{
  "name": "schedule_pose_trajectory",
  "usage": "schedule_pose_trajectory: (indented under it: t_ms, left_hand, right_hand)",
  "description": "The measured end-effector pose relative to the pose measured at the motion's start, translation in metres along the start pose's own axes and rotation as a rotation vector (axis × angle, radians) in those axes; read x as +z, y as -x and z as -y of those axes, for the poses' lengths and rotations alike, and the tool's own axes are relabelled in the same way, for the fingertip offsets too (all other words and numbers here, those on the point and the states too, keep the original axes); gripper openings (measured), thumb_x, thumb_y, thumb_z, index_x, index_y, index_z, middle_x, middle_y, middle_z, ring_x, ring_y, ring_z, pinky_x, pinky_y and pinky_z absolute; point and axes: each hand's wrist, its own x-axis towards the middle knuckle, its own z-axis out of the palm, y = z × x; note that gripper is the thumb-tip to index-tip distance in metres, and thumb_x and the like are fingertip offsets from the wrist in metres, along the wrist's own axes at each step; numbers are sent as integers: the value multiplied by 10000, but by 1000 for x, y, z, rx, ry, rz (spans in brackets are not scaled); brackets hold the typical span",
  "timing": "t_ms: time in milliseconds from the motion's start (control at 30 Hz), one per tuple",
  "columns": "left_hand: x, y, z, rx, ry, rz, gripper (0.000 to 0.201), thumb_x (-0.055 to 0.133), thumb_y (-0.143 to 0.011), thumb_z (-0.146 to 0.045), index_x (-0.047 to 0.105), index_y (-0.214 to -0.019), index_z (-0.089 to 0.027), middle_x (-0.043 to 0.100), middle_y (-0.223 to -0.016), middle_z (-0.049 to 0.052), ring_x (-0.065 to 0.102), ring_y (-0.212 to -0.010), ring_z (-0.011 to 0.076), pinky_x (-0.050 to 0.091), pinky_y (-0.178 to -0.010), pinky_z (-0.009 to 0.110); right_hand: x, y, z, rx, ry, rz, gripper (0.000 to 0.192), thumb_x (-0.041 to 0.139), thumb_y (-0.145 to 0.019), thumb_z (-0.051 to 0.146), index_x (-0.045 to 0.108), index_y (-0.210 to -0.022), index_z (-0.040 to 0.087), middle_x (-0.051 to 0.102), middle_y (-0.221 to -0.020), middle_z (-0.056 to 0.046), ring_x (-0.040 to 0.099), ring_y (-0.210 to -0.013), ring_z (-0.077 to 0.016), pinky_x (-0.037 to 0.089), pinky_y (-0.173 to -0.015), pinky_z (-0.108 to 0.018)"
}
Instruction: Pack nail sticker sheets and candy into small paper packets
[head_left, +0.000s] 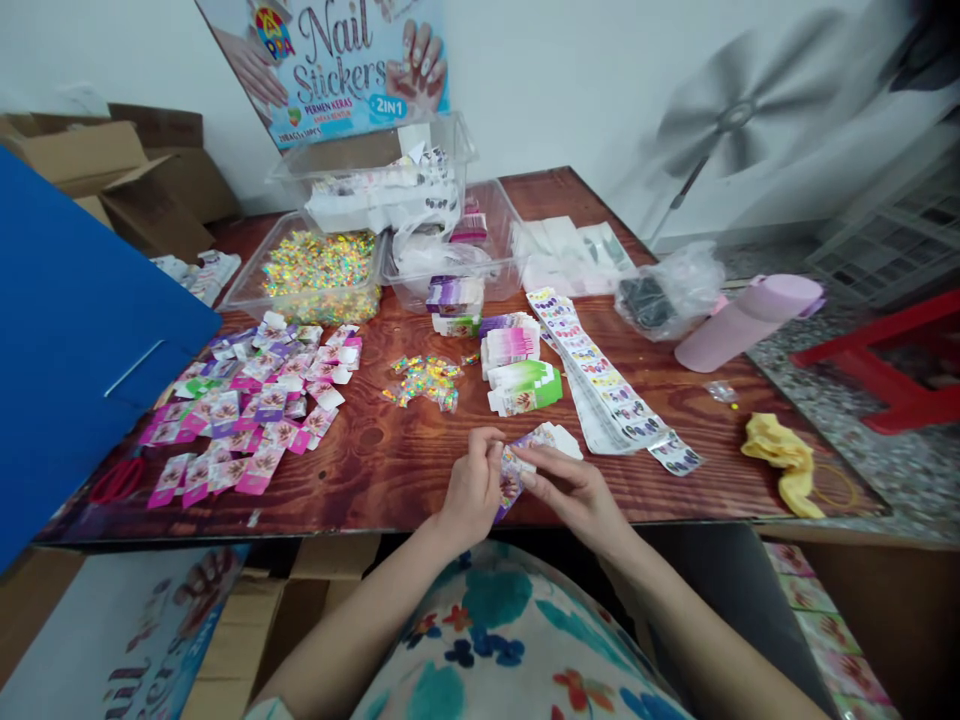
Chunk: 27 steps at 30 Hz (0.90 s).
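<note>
On the near side of the candies (pixel 427 382), slightly to their right, a purple box (pixel 508 490) is between the two hands. The left hand (pixel 472 490) grasps its left edge with bent fingers; the right hand (pixel 574 490) has thumb and fingertips against it, though whether they pinch cannot be told. Its pale flaps look thin, so too hard a squeeze could crease them, and a loose left grasp could let the box twist. Right of the candies and just beyond the right hand, the spare boxes (pixel 525 390) overlap loosely; a knuckle pushed forward might fan them out. Farther right of the candies, the strips (pixel 600 380) lie layered, and the fan (pixel 739 118) beyond has blurred blades; a draught, if it reaches, might lift their ends. Left of the candies, the heap (pixel 270 402) spreads towards the near edge of the tabletop (pixel 397 470), where a sleeve or forearm could brush pieces off.
</note>
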Motion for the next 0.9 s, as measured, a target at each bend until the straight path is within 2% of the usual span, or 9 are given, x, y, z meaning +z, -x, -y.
schedule_pose_trajectory:
  t_ms: [167,367,467,533,600,700,733,800,900]
  left_hand:
    - [-2,6,-2,-9,95,-58,197,317,-992,-316,439,-1103,-208,616,-922,36,619,-814,158,454,-768,293]
    - [-11,6,15,-93,177,-171,242,329,-990,-373,490,-1067,-209,606,-907,24,596,-800,144,466,-756,270]
    - [-63,-16,35,-135,110,-457,252,312,-990,-375,496,-1015,-204,590,-893,20,573,-715,131,475,-697,259]
    - [-120,-31,48,-177,-26,-707,251,295,-991,-347,488,-1024,-190,589,-895,37,579,-726,145,486,-707,275]
    - [-177,-44,55,-219,-232,-920,251,289,-985,-277,488,-1085,-162,599,-1014,96,602,-929,190,481,-839,318]
    - [-219,-55,55,-358,-657,-952,379,429,-934,-279,434,-1272,-109,475,-1303,235,531,-1163,317,424,-961,461]
    - [-216,-58,54,-373,-793,-927,422,472,-916,-300,439,-1290,-107,425,-1353,261,500,-1196,361,402,-969,511]
    - [-186,-58,49,-286,-954,-801,398,491,-913,-340,504,-1243,-118,449,-1333,252,478,-1196,392,381,-965,549]
    - [-102,-45,40,75,-872,-331,306,408,-963,-369,577,-1118,-166,607,-1061,130,547,-1043,283,426,-926,433]
  right_hand:
    - [25,10,-2,-13,19,-131,294,567,-929,321,686,-1193,275,694,-1034,-64,642,-972,-205,519,-866,-345]
    - [34,7,-13,-25,170,-70,358,514,-947,346,608,-1284,271,661,-1125,-76,624,-1039,-219,492,-918,-368]
    - [16,3,-25,37,312,-169,532,555,-911,414,449,-1410,262,663,-1088,-81,649,-954,-231,515,-851,-379]
    - [-2,0,-36,1,481,-220,474,516,-915,477,532,-1328,245,658,-1024,-90,647,-896,-250,503,-830,-405]
    - [-19,-2,-47,-56,732,-273,468,441,-925,549,622,-1205,221,653,-985,-126,623,-888,-290,481,-811,-436]
    - [-33,2,-56,-37,1118,-318,595,366,-923,607,648,-1158,138,631,-952,-200,577,-881,-351,447,-762,-477]
    - [-34,4,-57,-15,1204,-303,602,373,-923,598,650,-1150,115,626,-950,-211,565,-875,-355,440,-754,-480]
    - [-32,9,-57,17,1293,-250,538,421,-929,542,670,-1104,99,624,-949,-204,549,-860,-337,430,-758,-463]
    - [-24,12,-55,55,1345,-219,426,485,-929,463,703,-1040,114,628,-951,-178,510,-828,-294,410,-755,-411]
